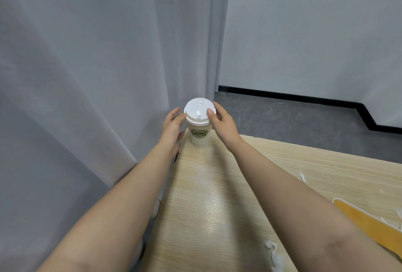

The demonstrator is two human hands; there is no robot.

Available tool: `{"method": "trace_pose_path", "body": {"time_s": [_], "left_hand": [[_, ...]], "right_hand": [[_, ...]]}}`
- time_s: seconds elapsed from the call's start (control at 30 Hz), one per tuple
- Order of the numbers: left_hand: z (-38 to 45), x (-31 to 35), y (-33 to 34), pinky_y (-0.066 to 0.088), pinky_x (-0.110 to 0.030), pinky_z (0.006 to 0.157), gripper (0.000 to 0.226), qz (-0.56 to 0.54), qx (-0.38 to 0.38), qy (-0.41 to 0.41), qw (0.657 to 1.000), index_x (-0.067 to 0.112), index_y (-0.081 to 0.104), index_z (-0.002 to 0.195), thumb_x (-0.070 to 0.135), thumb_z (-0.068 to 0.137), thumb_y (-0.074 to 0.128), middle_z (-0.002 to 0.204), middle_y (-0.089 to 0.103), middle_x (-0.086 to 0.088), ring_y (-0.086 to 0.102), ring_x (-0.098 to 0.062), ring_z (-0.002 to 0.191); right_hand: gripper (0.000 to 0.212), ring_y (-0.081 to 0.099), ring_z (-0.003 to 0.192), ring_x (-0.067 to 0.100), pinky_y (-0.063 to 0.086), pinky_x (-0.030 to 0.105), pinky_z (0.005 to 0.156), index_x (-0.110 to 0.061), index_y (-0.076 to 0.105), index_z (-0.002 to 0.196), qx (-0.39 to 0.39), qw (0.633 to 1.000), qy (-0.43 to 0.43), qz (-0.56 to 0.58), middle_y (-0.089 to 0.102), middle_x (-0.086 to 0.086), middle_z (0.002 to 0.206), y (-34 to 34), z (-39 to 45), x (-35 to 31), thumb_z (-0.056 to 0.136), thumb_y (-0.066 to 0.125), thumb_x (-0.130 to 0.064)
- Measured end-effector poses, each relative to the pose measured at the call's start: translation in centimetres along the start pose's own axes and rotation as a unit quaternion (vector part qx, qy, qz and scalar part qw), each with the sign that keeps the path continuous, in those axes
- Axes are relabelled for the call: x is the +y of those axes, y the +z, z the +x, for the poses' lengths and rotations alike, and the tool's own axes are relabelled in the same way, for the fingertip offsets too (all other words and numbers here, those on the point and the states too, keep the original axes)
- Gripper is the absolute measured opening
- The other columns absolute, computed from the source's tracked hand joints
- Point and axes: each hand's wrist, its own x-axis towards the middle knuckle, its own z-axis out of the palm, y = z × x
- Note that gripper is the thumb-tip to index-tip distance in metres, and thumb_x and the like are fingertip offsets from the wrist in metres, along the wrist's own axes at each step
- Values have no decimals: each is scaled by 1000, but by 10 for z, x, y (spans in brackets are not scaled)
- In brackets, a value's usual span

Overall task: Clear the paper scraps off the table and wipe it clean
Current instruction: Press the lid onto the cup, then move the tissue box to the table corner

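Paper scraps [273, 254] litter woodgrain table [217, 206]; both hands' relaxed fingers [210, 112] flank lidded cup [199, 125].

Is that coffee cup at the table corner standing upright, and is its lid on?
Upright, lid on. The coffee cup stands on its base at the table corner, with the white lid seated on its rim.
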Motion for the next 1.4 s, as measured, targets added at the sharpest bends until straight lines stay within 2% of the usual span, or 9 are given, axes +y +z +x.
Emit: {"method": "trace_pose_path", "body": {"time_s": [0.1, 0.23, 0.37, 0.43, 0.63, 0.87, 1.07, 1.3, 1.4], "left_hand": [[-6, 0, -1, 41, -26, 81, 44, 15, 0, 8, 1000, 27, 45, 134, 25, 91, 57, 138, 49, 5, 45, -10, 124], [-15, -2, -1, 37, -30, 93, 46, 32, 5, 17, 999, 24, 43, 137, 23, 92, 57, 140, 46, 3, 43, -12, 126], [-29, -7, 0, 37, -34, 97, 49, 46, 11, 15, 999, 22, 40, 139, 24, 93, 56, 142, 45, 3, 43, -13, 125], [-38, -12, 1, 36, -36, 100, 51, 51, 13, 7, 999, 22, 38, 141, 24, 93, 56, 143, 43, 2, 42, -14, 128], [-76, -34, 17, 35, -34, 92, 41, 81, -5, -15, 997, 23, 45, 134, 24, 94, 54, 138, 48, 3, 45, -14, 121], [-130, -66, 70, 37, -31, 88, 40, 136, -69, -25, 988, 23, 48, 132, 25, 93, 54, 126, 52, 2, 48, -15, 114], [-177, -96, 126, 36, -30, 88, 42, 189, -125, -10, 974, 21, 47, 134, 26, 93, 55, 134, 51, 0, 46, -18, 124], [-225, -141, 180, 34, -35, 103, 48, 270, -178, -23, 946, 17, 42, 138, 26, 94, 56, 140, 46, -8, 43, -21, 127], [-239, -158, 199, 34, -35, 103, 53, 309, -190, -22, 932, 18, 37, 142, 25, 93, 56, 146, 38, -10, 40, -23, 131]], "right_hand": [[53, 50, 123, 12, 42, 45, 104, -29, 44, 138, -11, 1000, -2, -1, 55, -8, 133, 0, -3, -3, 89, 53, -48], [75, 43, 131, 14, 40, 45, 107, -33, 38, 141, -15, 1000, 9, -2, 46, -8, 143, -3, -11, -6, 76, 54, -65], [61, 35, 137, 17, 31, 37, 112, -26, 31, 146, -4, 1000, 12, -17, 35, -1, 151, -18, -29, -9, 92, 53, -45], [61, 34, 138, 18, 30, 34, 111, -27, 30, 146, -4, 999, 16, -32, 33, 0, 152, -28, -38, -6, 92, 53, -45], [60, 36, 136, 17, 31, 30, 106, -27, 32, 145, 12, 998, 16, -59, 36, -1, 150, -62, -83, 6, 92, 54, -45], [57, 39, 134, 18, 32, 31, 108, -26, 36, 143, 39, 995, 28, -87, 39, -2, 148, -123, -141, 28, 92, 54, -42], [55, 40, 133, 19, 33, 31, 106, -26, 38, 142, 60, 989, 30, -131, 41, -2, 147, -188, -191, 42, 92, 55, -42], [53, 38, 134, 16, 32, 29, 105, -26, 41, 141, 102, 978, 43, -179, 42, -5, 146, -273, -250, 67, 92, 56, -41], [54, 37, 135, 18, 29, 30, 109, -22, 42, 141, 124, 969, 63, -204, 42, -2, 146, -307, -270, 86, 91, 58, -38]]}}
